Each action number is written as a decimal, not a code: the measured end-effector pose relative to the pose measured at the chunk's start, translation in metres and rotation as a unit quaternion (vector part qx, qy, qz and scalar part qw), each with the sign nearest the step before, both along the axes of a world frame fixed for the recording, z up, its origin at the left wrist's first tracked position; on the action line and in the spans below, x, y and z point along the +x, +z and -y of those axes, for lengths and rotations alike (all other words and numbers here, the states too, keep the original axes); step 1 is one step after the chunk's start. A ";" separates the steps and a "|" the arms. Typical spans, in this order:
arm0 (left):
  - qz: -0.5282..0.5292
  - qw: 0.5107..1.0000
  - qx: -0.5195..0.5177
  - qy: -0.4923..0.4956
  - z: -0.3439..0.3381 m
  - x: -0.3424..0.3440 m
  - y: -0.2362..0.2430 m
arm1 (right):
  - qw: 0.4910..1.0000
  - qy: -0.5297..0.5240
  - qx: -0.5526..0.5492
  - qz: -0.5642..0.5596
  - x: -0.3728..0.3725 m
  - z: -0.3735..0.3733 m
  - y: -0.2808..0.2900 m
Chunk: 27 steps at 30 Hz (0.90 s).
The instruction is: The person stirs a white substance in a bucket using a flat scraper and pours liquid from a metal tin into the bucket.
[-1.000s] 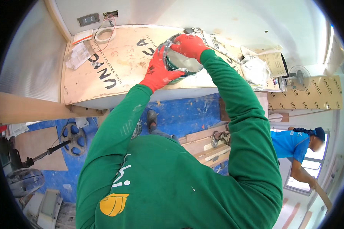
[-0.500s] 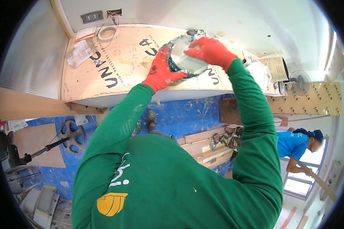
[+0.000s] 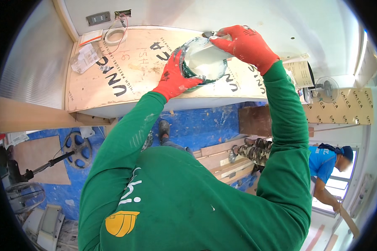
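My left hand (image 3: pixel 174 78), in a red work glove, grips the near left side of a round tub (image 3: pixel 187 73) with a paste-smeared dark rim. White paste (image 3: pixel 206 67) lies inside the tub, which is tipped so that its mouth shows. My right hand (image 3: pixel 251 46), gloved alike, is closed above the tub's far right rim. From its fingers a pale flat scraper (image 3: pixel 223 44) reaches over the mouth; its handle is hidden in the glove. Below the tub is a ledge (image 3: pixel 134 71) covered with printed tan sheeting.
A tape roll (image 3: pixel 115 37) and clear plastic packaging (image 3: pixel 87 58) lie on the ledge's left. At its right end stands a small fan (image 3: pixel 327 89). Wooden planks (image 3: pixel 226 161) lie on the blue floor covering (image 3: pixel 205 125). A person in blue (image 3: pixel 324 163) holds a board (image 3: pixel 348 221) at right.
My right hand has risen out of the tub, moving up and right with the scraper. My left hand still grips the tub. The other person's board has swung lower.
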<state>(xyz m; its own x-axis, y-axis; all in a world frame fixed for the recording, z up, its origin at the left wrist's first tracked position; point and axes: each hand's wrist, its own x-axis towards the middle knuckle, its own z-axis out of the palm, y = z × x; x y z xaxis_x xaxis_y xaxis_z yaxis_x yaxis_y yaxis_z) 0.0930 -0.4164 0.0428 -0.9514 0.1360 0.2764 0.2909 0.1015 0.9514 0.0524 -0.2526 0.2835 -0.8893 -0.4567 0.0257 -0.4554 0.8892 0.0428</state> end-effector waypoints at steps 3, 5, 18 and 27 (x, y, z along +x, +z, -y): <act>-0.008 1.000 -0.013 0.008 0.000 0.000 0.000 | 0.999 0.038 0.006 -0.031 -0.004 0.003 -0.014; -0.006 1.000 -0.004 0.006 0.000 0.001 0.000 | 0.997 0.059 0.017 -0.037 -0.014 0.005 -0.028; -0.003 0.999 -0.044 0.017 0.002 0.002 0.004 | 0.991 0.009 0.079 0.107 -0.069 -0.003 -0.135; 0.002 0.996 -0.094 0.012 0.001 0.000 0.005 | 0.981 0.159 -0.009 0.110 -0.064 -0.041 -0.130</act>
<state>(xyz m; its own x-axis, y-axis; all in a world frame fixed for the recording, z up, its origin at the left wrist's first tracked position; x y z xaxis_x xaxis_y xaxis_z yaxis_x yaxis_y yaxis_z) 0.0934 -0.4176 0.0478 -0.9560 0.1625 0.2442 0.2824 0.2844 0.9162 -0.0113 -0.2120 0.1538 -0.6874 -0.7125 -0.1405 -0.7056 0.7011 -0.1030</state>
